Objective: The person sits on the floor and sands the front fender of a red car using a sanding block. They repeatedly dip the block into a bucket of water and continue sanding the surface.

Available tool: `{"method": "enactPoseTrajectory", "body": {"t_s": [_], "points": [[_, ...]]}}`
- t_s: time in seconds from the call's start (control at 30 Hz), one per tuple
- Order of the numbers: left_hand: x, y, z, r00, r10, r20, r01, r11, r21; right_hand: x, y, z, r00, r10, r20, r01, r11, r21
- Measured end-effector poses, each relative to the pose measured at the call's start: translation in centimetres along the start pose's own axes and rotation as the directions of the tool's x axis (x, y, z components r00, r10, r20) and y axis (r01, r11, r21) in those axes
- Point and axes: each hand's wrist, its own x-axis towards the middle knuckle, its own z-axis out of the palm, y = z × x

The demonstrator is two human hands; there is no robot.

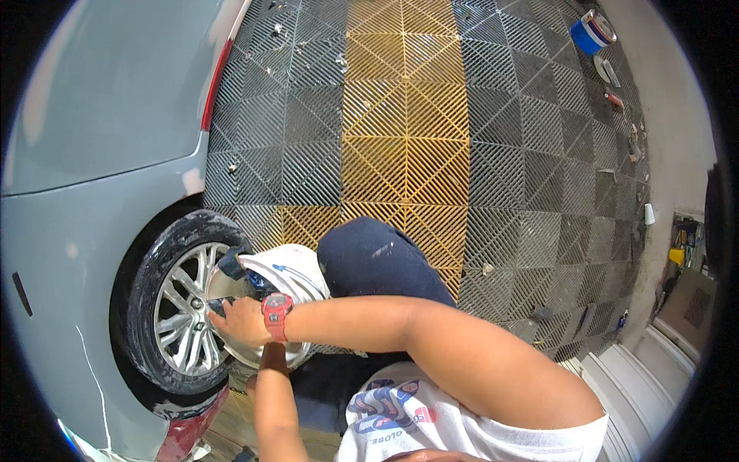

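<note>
My right hand, with a red watch at its wrist, reaches across to the left over the round opening of a white bucket. Its fingers are closed at a small dark flat piece whose kind I cannot make out. Below it my left forearm comes up from the lower edge. My left hand is mostly covered by my right wrist, and its fingers are hidden. Dark bluish cloth-like material hangs at the bucket's rim. Right beside the bucket stands a silver-spoked wheel with a whitish-smeared tyre.
The grey car body, with patches of lighter filler, fills the left side. Dark and yellow grid tiles cover the floor. Far right are a blue-and-white tub, a white cup and scattered scraps along the wall. White panels lean at lower right.
</note>
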Motion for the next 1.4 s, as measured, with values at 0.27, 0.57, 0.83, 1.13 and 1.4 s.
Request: {"method": "enactPoseTrajectory", "body": {"t_s": [0.27, 0.57, 0.83, 1.13, 1.4], "points": [[-0.8, 1.5, 3.8, 0.994, -0.105, 0.024, 0.100, 0.983, 0.152, -1.7, -0.2, -1.1, 0.950, -0.118, -0.289, 0.134, 0.990, 0.038], [-2.2, 0.9, 5.0, 0.997, -0.059, 0.044, 0.052, 0.989, 0.137, -2.8, -0.4, -2.5, 0.967, -0.183, -0.176, 0.189, 0.982, 0.018], [-1.7, 1.4, 5.8, 0.996, -0.058, 0.069, 0.048, 0.988, 0.145, -3.3, -0.2, -2.8, 0.966, -0.221, -0.133, 0.227, 0.973, 0.029], [-1.1, -2.4, 8.1, 0.992, -0.057, -0.110, 0.079, 0.975, 0.206, -1.9, 0.6, -4.2, 0.981, -0.181, -0.070, 0.182, 0.983, 0.017], [0.4, -1.4, -5.9, 0.827, -0.525, 0.201, 0.402, 0.302, -0.864, 0.0, 4.1, -6.3, 0.945, -0.307, -0.113, 0.315, 0.946, 0.070]]}}
